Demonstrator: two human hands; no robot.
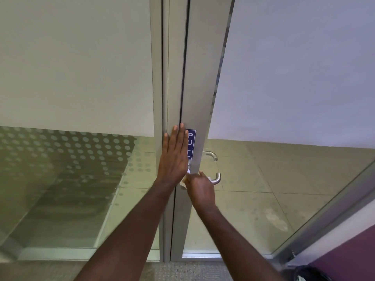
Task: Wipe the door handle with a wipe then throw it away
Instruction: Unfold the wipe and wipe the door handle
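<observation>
**White wipe at the handle: wiping under way, disposal outstanding**

White wipe (185,180) sits bunched in the right hand (199,189), fingers closed around it, pressed against the door frame (199,110) beside the metal door handle (213,167). Left hand (174,157) lies flat, fingers extended together, bracing the frame. Judged mid-wipe; throwing away remains. Blue label (190,144) reads "PULL", partly covered.

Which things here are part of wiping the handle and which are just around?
Part of the job:
door handle
wipe, held in the right hand
left hand, flat against the door frame

Just around:
PULL sign
dark bag at lower right, possibly a bin
</observation>
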